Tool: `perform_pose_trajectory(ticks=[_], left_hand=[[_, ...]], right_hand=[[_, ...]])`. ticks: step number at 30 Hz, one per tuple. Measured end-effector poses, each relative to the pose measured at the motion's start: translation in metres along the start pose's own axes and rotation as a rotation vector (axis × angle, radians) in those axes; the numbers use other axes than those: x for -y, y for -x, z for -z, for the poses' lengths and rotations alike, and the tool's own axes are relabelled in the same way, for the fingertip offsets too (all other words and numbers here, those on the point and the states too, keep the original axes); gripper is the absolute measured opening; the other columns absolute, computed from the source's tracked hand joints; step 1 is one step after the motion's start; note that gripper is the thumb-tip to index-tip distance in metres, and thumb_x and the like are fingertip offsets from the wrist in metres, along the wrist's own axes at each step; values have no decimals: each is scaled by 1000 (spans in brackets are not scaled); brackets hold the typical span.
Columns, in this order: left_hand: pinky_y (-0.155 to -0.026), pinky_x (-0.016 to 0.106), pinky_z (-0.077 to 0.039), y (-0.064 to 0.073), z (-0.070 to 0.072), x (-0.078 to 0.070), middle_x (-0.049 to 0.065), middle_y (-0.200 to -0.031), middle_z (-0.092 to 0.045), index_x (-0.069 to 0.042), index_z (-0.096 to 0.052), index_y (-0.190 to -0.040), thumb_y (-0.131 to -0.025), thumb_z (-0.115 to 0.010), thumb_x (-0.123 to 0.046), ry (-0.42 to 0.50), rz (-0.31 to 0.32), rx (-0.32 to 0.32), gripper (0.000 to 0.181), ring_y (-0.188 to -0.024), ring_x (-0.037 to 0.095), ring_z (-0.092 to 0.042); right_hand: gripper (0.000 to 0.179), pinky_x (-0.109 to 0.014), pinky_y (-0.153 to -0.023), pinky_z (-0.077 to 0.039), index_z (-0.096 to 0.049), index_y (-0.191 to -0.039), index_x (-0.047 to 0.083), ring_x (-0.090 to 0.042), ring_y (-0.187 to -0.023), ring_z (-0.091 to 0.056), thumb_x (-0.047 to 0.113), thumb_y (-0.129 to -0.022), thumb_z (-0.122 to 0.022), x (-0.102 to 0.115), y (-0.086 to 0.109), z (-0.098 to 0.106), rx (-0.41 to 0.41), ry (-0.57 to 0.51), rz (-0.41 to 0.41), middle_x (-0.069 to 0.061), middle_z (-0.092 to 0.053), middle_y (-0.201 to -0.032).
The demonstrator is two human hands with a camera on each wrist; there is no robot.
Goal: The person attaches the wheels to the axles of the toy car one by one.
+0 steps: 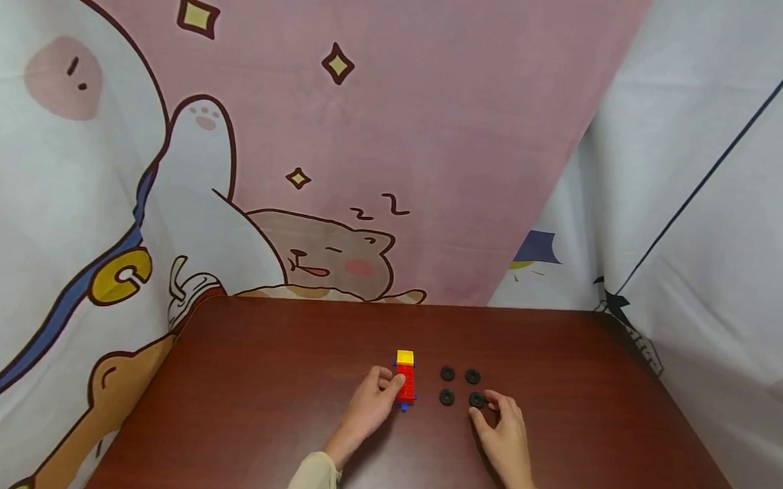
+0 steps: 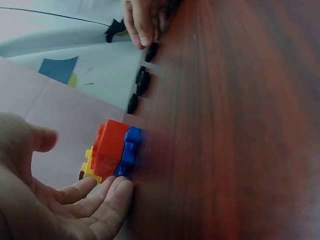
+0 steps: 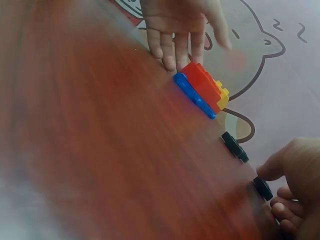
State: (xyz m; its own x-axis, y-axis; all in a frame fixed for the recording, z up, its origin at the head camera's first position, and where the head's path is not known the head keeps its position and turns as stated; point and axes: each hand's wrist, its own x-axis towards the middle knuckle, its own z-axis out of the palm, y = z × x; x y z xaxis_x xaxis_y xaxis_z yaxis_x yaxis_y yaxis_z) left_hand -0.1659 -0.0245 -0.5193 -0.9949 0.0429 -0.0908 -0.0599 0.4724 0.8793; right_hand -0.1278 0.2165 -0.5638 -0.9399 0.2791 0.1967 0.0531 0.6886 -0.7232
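Observation:
A toy vehicle of building bricks (image 1: 405,383), red with a yellow block at its far end and a blue base, stands on the table. Left of it is my left hand (image 1: 371,402). In the left wrist view its extended fingers (image 2: 112,200) lie along the brick vehicle's side, while the thumb (image 2: 45,140) stands apart from it. My right hand (image 1: 504,432) has thumb and fingertips at opposite edges of a small black wheel (image 1: 477,399). The right wrist view shows the same wheel (image 3: 262,188) between thumb tip and fingers.
More black wheels lie flat between the hands: one at back left (image 1: 448,374), one at back right (image 1: 473,377) and one at front left (image 1: 447,397). The dark brown table (image 1: 283,384) meets a printed cartoon curtain (image 1: 459,168) at its back edge.

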Motion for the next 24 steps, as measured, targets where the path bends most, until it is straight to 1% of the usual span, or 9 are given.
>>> perform_pose_trajectory(ticks=[4,5,8,12,15,20,22,24], left_hand=[[-74,37,-49,-8,-7,-2,4,-91,-66,-6,-60,-110,-91,-67,-44,-110,-44,-33,43,-83,18,-61],[-75,38,-49,-10,-8,-2,4,-92,-65,-5,-60,-109,-90,-67,-45,-143,-45,-38,44,-84,19,-61],[-77,42,-51,-14,-13,-2,5,-93,-63,-5,-62,-108,-87,-69,-50,-238,-27,-50,50,-84,21,-61],[-82,48,-52,-18,-19,-4,5,-95,-59,-5,-62,-113,-83,-70,-58,-316,-4,-61,61,-85,25,-61],[-86,50,-52,-19,-22,-5,7,-97,-58,-5,-61,-115,-80,-73,-57,-352,-5,-67,64,-88,27,-62],[-88,50,-51,-20,-22,-5,9,-98,-61,-5,-61,-114,-78,-77,-48,-386,-4,-57,59,-95,30,-63],[-84,49,-51,-20,-21,-4,8,-95,-63,-4,-62,-113,-79,-76,-45,-376,-6,-50,55,-91,29,-63],[-79,46,-52,-22,-19,-4,8,-94,-65,-4,-64,-111,-81,-73,-41,-339,-13,-52,49,-87,26,-64]], right_hand=[[44,-46,-85,-44,-63,-119,-4,-30,-99,-56,10,-81,-80,0,-4,-4,-30,19,50,-20,-63,-114],[44,-47,-86,-43,-64,-119,-4,-30,-99,-56,9,-80,-81,0,-5,-5,-34,21,56,-20,-63,-113],[43,-47,-87,-39,-65,-117,-4,-30,-99,-55,9,-79,-81,0,-6,-8,-36,28,70,-19,-63,-111],[36,-45,-85,-35,-68,-113,-2,-29,-97,-53,7,-80,-80,0,-9,-12,-53,10,88,-17,-63,-108],[33,-43,-83,-35,-69,-111,0,-27,-95,-53,5,-80,-80,-2,-10,-13,-78,1,105,-16,-63,-106],[32,-40,-82,-37,-71,-110,1,-23,-91,-54,6,-80,-80,-4,-10,-13,-100,-2,99,-13,-64,-105],[31,-38,-82,-40,-72,-110,3,-21,-91,-55,7,-80,-80,-4,-10,-13,-109,-7,90,-11,-64,-106],[30,-34,-81,-44,-72,-110,4,-18,-91,-56,7,-81,-80,-4,-10,-13,-122,-32,85,-10,-64,-106]])
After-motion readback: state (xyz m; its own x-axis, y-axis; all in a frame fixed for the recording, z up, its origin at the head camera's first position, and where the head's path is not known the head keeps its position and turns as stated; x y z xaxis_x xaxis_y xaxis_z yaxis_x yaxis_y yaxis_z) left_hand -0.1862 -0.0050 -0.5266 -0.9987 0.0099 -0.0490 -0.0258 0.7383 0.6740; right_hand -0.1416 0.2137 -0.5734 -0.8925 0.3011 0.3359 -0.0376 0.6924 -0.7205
